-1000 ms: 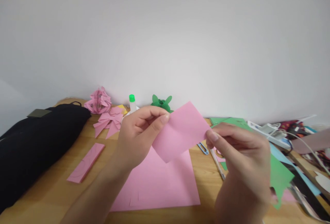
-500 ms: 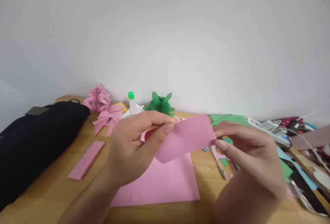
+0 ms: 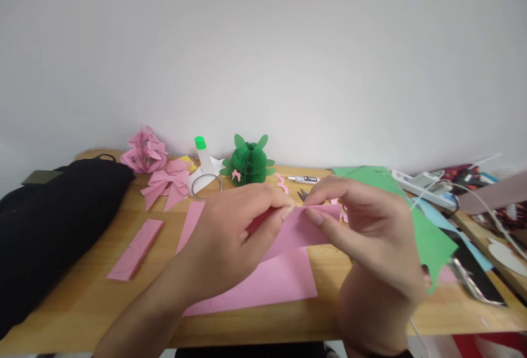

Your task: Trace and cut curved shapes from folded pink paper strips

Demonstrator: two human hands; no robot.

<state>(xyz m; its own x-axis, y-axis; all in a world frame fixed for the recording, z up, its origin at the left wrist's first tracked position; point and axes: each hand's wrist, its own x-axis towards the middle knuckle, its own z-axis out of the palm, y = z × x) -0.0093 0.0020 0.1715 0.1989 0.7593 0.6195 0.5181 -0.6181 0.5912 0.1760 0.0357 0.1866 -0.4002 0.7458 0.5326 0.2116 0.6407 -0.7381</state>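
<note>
I see the left hand (image 3: 242, 231) and right hand (image 3: 366, 231) pinching small pink paper (image 3: 296, 233), green paper figure (image 3: 249, 163) far beyond

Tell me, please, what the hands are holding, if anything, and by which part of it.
A piece of pink paper is held by its upper edge, pinched there by both the left hand and the right hand.

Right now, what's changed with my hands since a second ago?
Your right hand has moved inward from the right corner of the held pink sheet to pinch its upper edge near your left hand. The sheet now shows as a narrower band, held by both hands. The pink strip and green paper ball stay put.
</note>
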